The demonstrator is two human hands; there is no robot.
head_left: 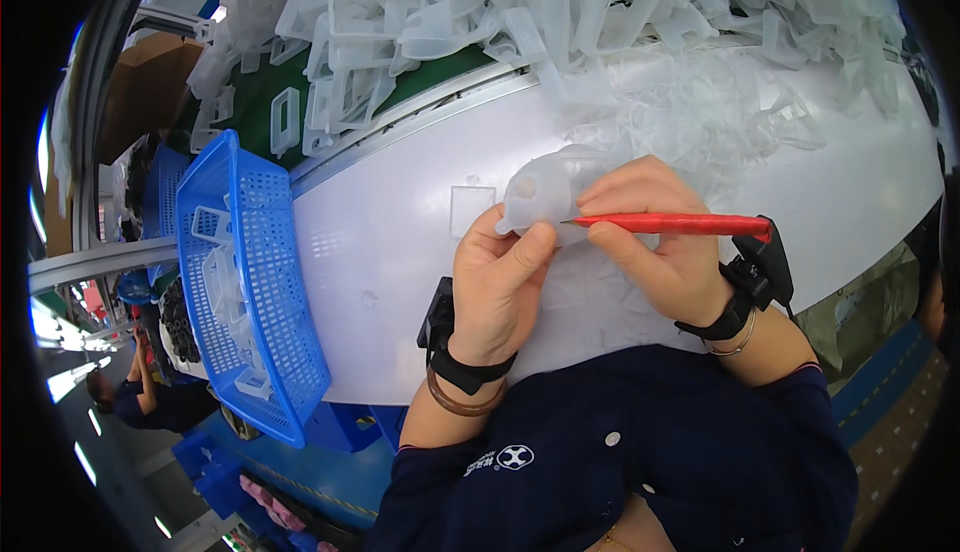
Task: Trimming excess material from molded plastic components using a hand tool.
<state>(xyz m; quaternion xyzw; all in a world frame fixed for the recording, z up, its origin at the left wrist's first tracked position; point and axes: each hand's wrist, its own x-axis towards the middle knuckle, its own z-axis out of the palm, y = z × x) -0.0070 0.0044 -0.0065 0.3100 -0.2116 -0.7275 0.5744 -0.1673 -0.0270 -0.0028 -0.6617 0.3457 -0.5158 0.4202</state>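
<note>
In my left hand [505,282] I hold a rounded, translucent white plastic part [540,192], pinched at its near left edge between thumb and fingers. My right hand [655,237] is closed around a slim red tool with a thin dark point [690,224], the kind of which I cannot make out for sure. The tool lies nearly level, its point at the plastic part beside my left thumb. My right fingertips are close to the part's right side; whether they touch it is hard to tell. A thin rectangular plastic frame [472,212] lies left of the part.
A blue perforated basket [310,352] with several plastic pieces stands at the left. Beyond a metal rail, a green surface [262,102] bears a large heap of translucent parts [420,27]. Thin plastic scraps [700,112] lie on the white table [375,252]. Another person [150,397] is far left.
</note>
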